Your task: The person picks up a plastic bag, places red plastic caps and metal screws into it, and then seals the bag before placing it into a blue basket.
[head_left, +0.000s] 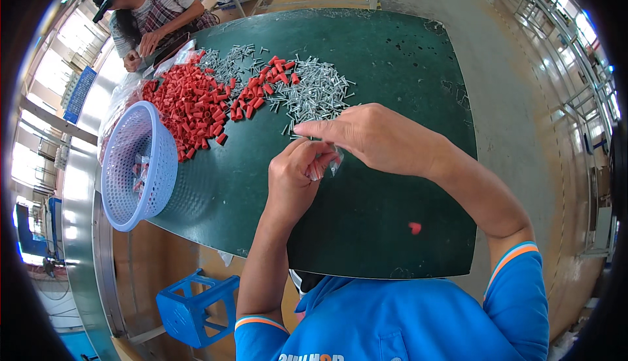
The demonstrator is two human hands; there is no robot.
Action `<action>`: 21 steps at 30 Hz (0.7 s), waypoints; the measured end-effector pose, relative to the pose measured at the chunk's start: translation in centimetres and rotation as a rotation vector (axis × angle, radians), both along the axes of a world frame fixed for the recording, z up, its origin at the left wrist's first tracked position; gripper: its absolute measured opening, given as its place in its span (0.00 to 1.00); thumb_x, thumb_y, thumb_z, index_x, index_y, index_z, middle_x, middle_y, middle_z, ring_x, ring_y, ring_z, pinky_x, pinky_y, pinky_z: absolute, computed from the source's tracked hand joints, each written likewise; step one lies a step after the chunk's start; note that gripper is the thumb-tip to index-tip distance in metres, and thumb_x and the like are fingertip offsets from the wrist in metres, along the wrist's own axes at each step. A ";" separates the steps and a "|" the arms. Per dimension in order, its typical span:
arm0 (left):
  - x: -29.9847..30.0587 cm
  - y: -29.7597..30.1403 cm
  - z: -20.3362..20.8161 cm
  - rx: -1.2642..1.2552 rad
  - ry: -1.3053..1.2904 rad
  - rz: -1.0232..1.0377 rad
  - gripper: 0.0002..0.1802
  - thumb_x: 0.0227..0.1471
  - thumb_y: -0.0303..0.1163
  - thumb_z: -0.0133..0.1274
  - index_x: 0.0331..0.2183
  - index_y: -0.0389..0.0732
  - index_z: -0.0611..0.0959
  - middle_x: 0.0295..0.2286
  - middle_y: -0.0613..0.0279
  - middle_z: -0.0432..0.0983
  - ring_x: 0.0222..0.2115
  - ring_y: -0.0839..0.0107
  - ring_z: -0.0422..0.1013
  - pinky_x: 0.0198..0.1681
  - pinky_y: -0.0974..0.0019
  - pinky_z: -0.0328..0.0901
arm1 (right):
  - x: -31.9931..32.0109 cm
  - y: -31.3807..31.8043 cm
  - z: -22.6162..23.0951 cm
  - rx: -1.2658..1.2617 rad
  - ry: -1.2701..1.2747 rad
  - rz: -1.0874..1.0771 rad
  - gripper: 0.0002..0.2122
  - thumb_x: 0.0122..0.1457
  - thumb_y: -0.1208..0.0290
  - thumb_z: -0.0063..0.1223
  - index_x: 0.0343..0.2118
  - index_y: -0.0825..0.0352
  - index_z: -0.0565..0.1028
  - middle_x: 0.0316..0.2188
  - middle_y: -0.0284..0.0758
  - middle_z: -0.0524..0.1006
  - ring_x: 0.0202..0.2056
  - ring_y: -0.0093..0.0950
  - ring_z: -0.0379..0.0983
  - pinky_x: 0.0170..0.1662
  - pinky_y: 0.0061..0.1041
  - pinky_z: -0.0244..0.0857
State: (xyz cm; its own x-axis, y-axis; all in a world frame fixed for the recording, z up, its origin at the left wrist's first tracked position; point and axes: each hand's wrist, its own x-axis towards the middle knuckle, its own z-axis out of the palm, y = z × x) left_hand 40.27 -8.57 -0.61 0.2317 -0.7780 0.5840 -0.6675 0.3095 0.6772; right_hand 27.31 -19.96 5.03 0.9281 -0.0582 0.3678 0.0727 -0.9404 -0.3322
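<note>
My left hand is closed around a small clear plastic bag, with something red showing between the fingers. Just above it, my right hand crosses over with its index finger stretched to the left, the tip close to the loose screws. Its other fingers bend down beside the bag and are partly hidden. Beyond both hands lies a heap of silver screws. Red plastic wall plugs form a big pile to the left, and some are scattered beside the screws.
A lilac perforated basket with small bags inside stands at the left table edge. A red heart-shaped piece lies on the green table near me. Another person sits at the far left. A blue stool stands below.
</note>
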 end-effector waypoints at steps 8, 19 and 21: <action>0.6 0.1 0.1 0.108 -0.031 0.120 0.05 0.38 0.18 0.56 0.24 0.35 0.77 0.19 0.56 0.71 0.20 0.66 0.69 0.23 0.68 0.63 | -5.9 -0.9 0.9 0.491 -0.127 -0.229 0.07 0.52 0.76 0.49 0.33 0.67 0.75 0.31 0.36 0.75 0.31 0.26 0.70 0.32 0.21 0.64; 0.6 0.0 -0.7 0.204 -0.038 0.186 0.02 0.45 0.19 0.52 0.25 0.33 0.74 0.19 0.69 0.63 0.20 0.84 0.54 0.23 0.80 0.51 | -18.2 -0.5 -1.3 0.652 -0.970 -0.762 0.14 0.59 0.63 0.43 0.34 0.70 0.75 0.29 0.36 0.77 0.31 0.21 0.71 0.32 0.18 0.62; 1.2 0.0 -1.3 0.180 -0.010 0.130 0.02 0.47 0.20 0.52 0.25 0.33 0.74 0.20 0.71 0.64 0.21 0.85 0.55 0.23 0.81 0.51 | -20.0 -0.2 -2.1 0.704 -1.100 -0.793 0.14 0.59 0.63 0.43 0.35 0.70 0.75 0.29 0.36 0.76 0.30 0.21 0.70 0.32 0.18 0.62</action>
